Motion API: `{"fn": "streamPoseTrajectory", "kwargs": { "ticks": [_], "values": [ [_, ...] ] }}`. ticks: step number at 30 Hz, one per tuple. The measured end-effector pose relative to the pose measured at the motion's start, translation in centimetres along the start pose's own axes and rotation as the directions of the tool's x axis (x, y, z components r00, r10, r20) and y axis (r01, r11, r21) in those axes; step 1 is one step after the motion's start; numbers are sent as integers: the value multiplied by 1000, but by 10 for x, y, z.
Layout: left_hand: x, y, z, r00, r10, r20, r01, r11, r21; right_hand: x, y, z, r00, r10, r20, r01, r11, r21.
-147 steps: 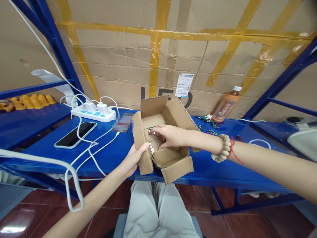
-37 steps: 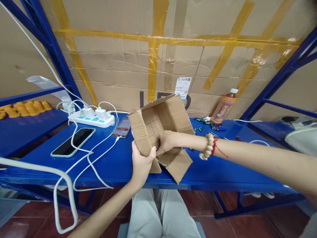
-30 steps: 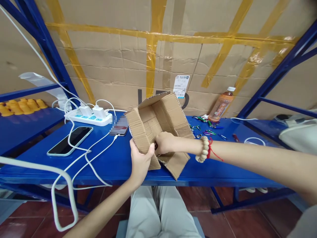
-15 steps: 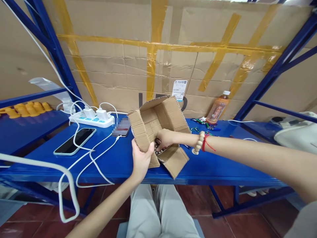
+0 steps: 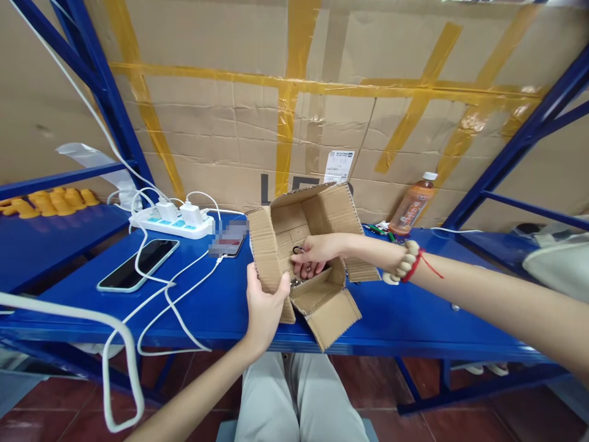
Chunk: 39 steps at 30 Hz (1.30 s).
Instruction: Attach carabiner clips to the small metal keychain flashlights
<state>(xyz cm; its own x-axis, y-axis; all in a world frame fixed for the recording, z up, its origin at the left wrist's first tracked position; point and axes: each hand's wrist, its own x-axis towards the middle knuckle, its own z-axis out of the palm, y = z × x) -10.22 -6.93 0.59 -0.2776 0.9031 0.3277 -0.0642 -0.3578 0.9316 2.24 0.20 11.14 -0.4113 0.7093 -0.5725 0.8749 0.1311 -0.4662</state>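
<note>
An open cardboard box (image 5: 276,245) sits at the front edge of a blue shelf table (image 5: 216,301), tipped a little toward me. My left hand (image 5: 264,305) grips the box's near left flap, thumb over its edge. My right hand (image 5: 315,255) reaches inside the box with its fingers curled around small metal pieces (image 5: 298,250), a ring among them. A bead bracelet and a red string circle that wrist.
A phone (image 5: 138,265) lies on the left with white cables (image 5: 170,294) trailing from a power strip (image 5: 172,223). An orange drink bottle (image 5: 413,205) stands at the back right beside small coloured clips. Taped cardboard lines the back. My knees are under the table edge.
The box has settled flatter and shifted slightly right. My right hand has lifted from the box's bottom corner, now pinching metal pieces higher inside. My left hand keeps its grip on the flap.
</note>
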Motion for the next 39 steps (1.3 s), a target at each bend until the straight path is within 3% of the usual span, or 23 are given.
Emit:
{"fn": "streamPoseTrajectory", "kwargs": {
  "ticks": [3, 6, 10, 13, 16, 19, 21, 23, 27, 32, 39],
  "values": [
    [-1, 3, 0, 1000, -3, 13, 3, 999, 32, -11, -5, -1, 984, -56, -168, 1, 950, -311],
    [-2, 5, 0, 1000, 1, 23, -2, 999, 52, -19, -4, 4, 942, -113, -316, -93, 817, -569],
    [-1, 6, 1, 1000, 20, 24, -22, 997, 68, -23, 0, 11, 925, -88, -371, -187, 742, -643],
    [-1, 6, 2, 1000, 26, 14, -27, 998, 59, -22, 2, 11, 899, -189, -395, -142, 728, -671],
    [-1, 5, 1, 999, 38, 21, -39, 997, 60, -16, 2, 9, 900, -385, -206, 135, 694, -707],
    [-1, 3, 0, 998, 63, 32, -66, 995, 81, -10, 2, 11, 825, -565, 28, 393, 536, -747],
    [0, 3, -1, 998, 56, 30, -58, 995, 79, -5, 4, 13, 788, -611, 67, 403, 432, -807],
    [0, 2, -1, 999, 36, 28, -37, 997, 63, -2, 7, 16, 783, -618, 76, 385, 384, -839],
    [0, 3, -1, 1000, 18, 26, -20, 999, 49, 2, 13, 22, 777, -625, 77, 385, 374, -844],
    [1, 3, 0, 999, 27, 23, -28, 999, 43, 5, 22, 28, 731, -675, 97, 445, 364, -818],
    [2, 4, 0, 1000, 21, -5, -21, 999, 37, 3, 31, 25, 756, -636, -155, 250, 500, -829]
  ]
}}
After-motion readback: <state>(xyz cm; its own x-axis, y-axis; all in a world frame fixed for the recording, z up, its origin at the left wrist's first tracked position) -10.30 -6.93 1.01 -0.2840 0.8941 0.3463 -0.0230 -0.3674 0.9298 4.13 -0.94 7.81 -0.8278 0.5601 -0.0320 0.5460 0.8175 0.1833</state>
